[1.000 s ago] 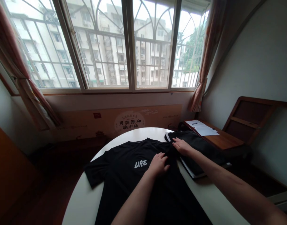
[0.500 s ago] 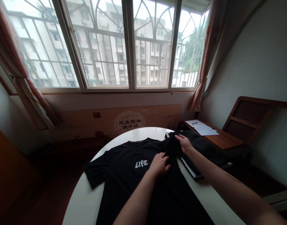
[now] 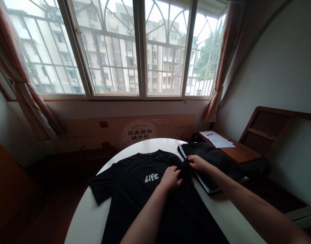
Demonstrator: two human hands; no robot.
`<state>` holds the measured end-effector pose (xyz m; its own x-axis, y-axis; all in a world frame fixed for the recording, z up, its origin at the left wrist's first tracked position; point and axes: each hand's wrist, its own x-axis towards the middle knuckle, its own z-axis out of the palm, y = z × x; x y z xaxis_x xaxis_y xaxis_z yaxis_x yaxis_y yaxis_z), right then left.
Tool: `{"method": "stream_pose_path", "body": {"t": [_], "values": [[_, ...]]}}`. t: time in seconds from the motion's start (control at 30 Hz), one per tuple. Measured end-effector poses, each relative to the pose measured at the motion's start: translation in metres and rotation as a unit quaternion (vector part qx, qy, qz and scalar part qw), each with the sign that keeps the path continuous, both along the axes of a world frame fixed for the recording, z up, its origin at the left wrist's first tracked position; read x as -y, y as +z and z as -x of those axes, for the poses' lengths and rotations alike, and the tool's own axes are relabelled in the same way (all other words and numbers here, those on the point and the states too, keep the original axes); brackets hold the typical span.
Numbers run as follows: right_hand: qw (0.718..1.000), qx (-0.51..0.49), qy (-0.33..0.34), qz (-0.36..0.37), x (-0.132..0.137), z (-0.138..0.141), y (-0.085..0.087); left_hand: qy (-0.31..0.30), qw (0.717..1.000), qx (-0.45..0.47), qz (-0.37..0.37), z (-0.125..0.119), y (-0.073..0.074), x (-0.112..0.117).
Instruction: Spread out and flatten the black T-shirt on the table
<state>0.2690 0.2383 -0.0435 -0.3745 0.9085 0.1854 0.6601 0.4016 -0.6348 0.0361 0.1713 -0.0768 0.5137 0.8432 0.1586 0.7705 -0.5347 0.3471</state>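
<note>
A black T-shirt with white "LIFE" lettering lies flat, front up, on the round white table. My left hand rests palm down on the shirt just right of the lettering, fingers spread. My right hand pinches the shirt's right sleeve near the shoulder, fingers closed on the fabric. The shirt's left sleeve lies spread out toward the table's left edge.
A stack of folded dark clothes lies on the table's right side. Beyond it a wooden side table holds papers and a pen. A printed cardboard panel leans under the window. Curtains hang at both sides.
My right hand lifted the right sleeve up, then brought it back down and inward toward my left hand. The left hand stayed pressed on the shirt.
</note>
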Motion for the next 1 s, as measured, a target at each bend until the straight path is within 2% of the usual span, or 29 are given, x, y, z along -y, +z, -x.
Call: {"method": "stream_pose_path", "body": {"t": [0.17, 0.23, 0.37, 0.6, 0.73, 0.83, 1.0], "values": [[0.995, 0.074, 0.061, -0.025, 0.006, 0.007, 0.001, 0.002, 1.0, -0.006, 0.014, 0.0, 0.002, 0.001], [0.998, 0.002, 0.067, -0.009, 0.008, 0.009, 0.002, 0.003, 1.0, -0.006, 0.014, 0.0, 0.003, 0.002], [0.976, -0.207, -0.034, 0.051, 0.004, 0.011, 0.003, 0.001, 1.0, -0.003, 0.015, 0.001, 0.004, 0.002], [0.917, -0.33, -0.171, 0.142, 0.004, 0.006, 0.002, -0.006, 1.0, -0.001, 0.019, 0.0, 0.003, 0.002], [0.905, -0.322, -0.224, 0.163, -0.002, 0.005, 0.004, -0.039, 0.999, -0.011, 0.022, -0.002, 0.001, 0.003], [0.913, -0.281, -0.245, 0.164, -0.015, 0.006, 0.006, -0.055, 0.998, -0.016, 0.021, -0.004, 0.001, 0.004], [0.931, -0.22, -0.24, 0.165, -0.038, 0.004, 0.009, -0.05, 0.998, -0.012, 0.023, -0.004, 0.003, 0.004]]}}
